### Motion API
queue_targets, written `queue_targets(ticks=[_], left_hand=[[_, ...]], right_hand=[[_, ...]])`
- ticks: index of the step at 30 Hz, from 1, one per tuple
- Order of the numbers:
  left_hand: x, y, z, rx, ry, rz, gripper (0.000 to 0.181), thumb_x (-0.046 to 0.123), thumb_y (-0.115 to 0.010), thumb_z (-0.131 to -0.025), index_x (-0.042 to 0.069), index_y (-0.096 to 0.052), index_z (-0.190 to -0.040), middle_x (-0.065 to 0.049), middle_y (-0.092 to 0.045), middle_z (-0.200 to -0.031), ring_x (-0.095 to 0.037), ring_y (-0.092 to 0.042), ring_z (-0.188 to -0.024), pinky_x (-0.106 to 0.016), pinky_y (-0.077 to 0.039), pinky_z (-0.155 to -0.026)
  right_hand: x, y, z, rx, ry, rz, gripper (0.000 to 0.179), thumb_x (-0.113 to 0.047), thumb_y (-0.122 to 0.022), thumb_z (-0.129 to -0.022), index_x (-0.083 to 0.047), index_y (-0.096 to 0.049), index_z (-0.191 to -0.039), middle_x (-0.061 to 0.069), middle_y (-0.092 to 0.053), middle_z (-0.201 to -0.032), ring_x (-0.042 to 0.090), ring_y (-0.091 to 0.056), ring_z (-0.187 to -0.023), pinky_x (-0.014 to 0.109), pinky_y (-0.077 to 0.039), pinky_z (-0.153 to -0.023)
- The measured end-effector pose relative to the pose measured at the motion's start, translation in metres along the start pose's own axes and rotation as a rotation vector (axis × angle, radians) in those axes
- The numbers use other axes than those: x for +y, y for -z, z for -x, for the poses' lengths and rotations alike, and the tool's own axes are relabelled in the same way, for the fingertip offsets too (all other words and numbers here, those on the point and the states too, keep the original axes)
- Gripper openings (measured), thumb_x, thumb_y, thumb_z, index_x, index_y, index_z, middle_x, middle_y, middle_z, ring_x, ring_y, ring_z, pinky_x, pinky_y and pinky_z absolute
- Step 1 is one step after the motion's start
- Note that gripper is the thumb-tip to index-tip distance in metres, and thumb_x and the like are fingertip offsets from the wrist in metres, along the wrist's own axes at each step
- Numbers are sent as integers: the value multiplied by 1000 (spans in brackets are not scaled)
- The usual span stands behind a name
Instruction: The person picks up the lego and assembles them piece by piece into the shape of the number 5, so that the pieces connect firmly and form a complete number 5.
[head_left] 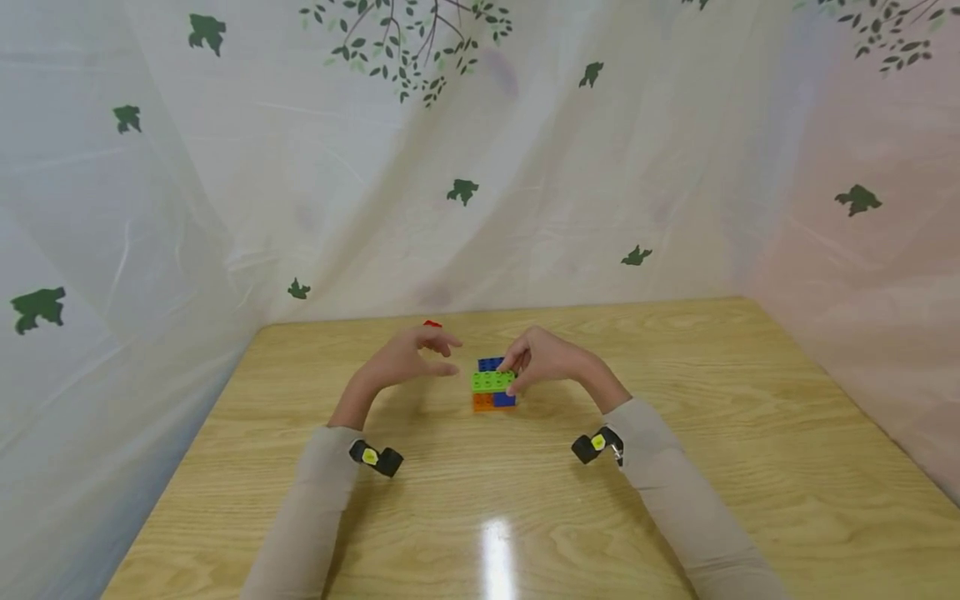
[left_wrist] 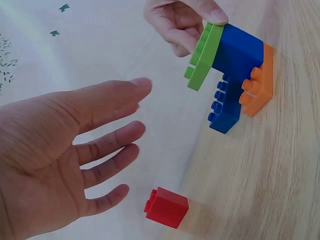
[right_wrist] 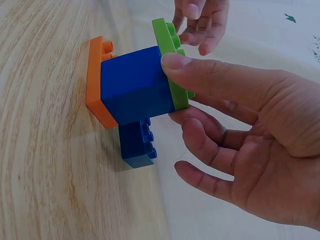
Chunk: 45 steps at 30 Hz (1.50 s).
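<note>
My right hand (head_left: 551, 358) pinches the flat green brick (head_left: 491, 382) between thumb and index finger at its right end. That brick lies on top of a tall blue brick (right_wrist: 135, 85), which rises from a flat orange brick (left_wrist: 260, 85) on the table. Behind this stack is a second blue brick (left_wrist: 225, 112), studs up; I cannot tell whether it is joined to the stack. To the left of the bricks, my left hand (head_left: 408, 358) hovers with fingers spread and relaxed, touching nothing. A red brick (left_wrist: 167, 207) stands beyond it, mostly hidden in the head view.
The wood-grain table (head_left: 487, 475) runs up to a pale curtain (head_left: 525, 208) with green bird and leaf prints at the back and sides. Each wrist carries a small black camera, the left camera (head_left: 377, 458) and the right camera (head_left: 597, 444).
</note>
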<state>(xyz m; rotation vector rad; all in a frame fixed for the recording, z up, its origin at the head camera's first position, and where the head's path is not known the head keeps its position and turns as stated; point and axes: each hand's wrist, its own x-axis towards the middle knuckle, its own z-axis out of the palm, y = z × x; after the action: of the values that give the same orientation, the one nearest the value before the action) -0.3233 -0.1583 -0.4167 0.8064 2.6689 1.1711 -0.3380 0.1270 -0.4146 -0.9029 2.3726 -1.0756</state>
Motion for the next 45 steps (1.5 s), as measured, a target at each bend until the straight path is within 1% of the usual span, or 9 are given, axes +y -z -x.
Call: queue_targets(ticks=[4, 8, 15, 19, 26, 29, 33, 40, 45], left_hand=[[-7, 1, 0, 118, -31, -4, 41, 18, -78, -90, 7, -68, -128, -21, -69, -112, -39, -62, -108, -60, -46, -100], [-13, 2, -1, 223, 0, 3, 44, 14, -79, -89, 6, -66, -131, -22, -66, -120, -41, -60, -113, -62, -44, -103], [-24, 3, -9, 322, -14, -40, 52, 8, -79, -88, -3, -60, -136, -28, -57, -131, -45, -53, -122, -59, -44, -107], [-31, 7, -13, 314, 33, -22, 58, 7, -78, -89, -2, -55, -141, -29, -51, -136, -49, -49, -126, -60, -42, -109], [-44, 12, -20, 219, 151, 23, 58, 9, -74, -93, -1, -50, -145, -27, -49, -144, -45, -50, -129, -56, -44, -108], [-49, 13, -22, 198, 187, 35, 59, 9, -73, -93, -2, -49, -145, -26, -49, -146, -45, -50, -129, -55, -45, -108], [-57, 11, -25, 198, 200, 53, 59, 7, -73, -93, -4, -49, -145, -27, -51, -145, -46, -52, -127, -54, -44, -108], [-71, 8, -26, 219, 182, 121, 56, 4, -72, -91, -6, -50, -142, -30, -53, -142, -49, -55, -123, -55, -45, -107], [-78, 6, -30, 219, 199, 118, 53, 3, -72, -91, -6, -53, -139, -28, -56, -140, -45, -57, -120, -52, -47, -106]], right_hand=[[1, -1, 0, 1, 8, 12, 28, -8, -87, -78, -2, -79, -104, 10, -75, -101, 12, -64, -77, 27, -55, -72], [2, 0, 0, 2, 24, 34, 26, -8, -87, -78, -3, -79, -102, 8, -74, -99, 12, -63, -78, 27, -55, -72], [1, 2, 1, -7, 34, 44, 25, -8, -87, -79, -3, -78, -102, 10, -74, -102, 12, -64, -82, 28, -55, -77], [1, 2, 1, -17, 40, 51, 25, -8, -87, -79, -4, -77, -102, 9, -73, -100, 13, -63, -82, 27, -55, -77], [4, 2, 1, -22, 53, 81, 26, -8, -87, -78, -4, -77, -102, 7, -73, -98, 11, -62, -82, 27, -54, -77], [3, 3, 2, -29, 58, 80, 27, -8, -87, -78, -3, -76, -102, 8, -73, -99, 12, -62, -82, 27, -54, -77], [2, 4, 2, -39, 53, 78, 27, -9, -88, -78, -3, -76, -102, 8, -73, -99, 12, -62, -83, 27, -54, -77], [0, 4, 3, -41, 38, 75, 26, -9, -88, -78, -3, -76, -101, 8, -72, -98, 13, -61, -83, 27, -53, -78], [3, 4, 2, -44, 50, 91, 27, -10, -88, -78, -4, -76, -101, 7, -72, -98, 12, -61, -84, 26, -53, -78]])
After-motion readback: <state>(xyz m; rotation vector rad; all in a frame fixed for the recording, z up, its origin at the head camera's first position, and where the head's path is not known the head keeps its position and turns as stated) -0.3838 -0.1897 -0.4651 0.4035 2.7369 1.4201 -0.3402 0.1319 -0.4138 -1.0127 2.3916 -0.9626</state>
